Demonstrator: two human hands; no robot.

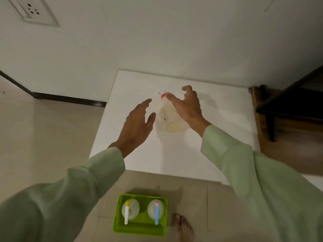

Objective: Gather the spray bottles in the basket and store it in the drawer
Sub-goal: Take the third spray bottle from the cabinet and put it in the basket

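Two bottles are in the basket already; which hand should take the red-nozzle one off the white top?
Right, probably. The right hand is open and already curled over the red-nozzle bottle, fingers by its nozzle. The left hand is open beside the bottle, apart from it.

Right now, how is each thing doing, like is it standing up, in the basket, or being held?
Red-capped spray bottle: on the white surface, between both hands, not gripped yet.
Left hand: open, beside the bottle.
Right hand: open, curled over the bottle.
Green basket: on the floor, holding two bottles.
Yellow-tipped bottle: upright in basket.
Blue-tipped bottle: upright in basket.
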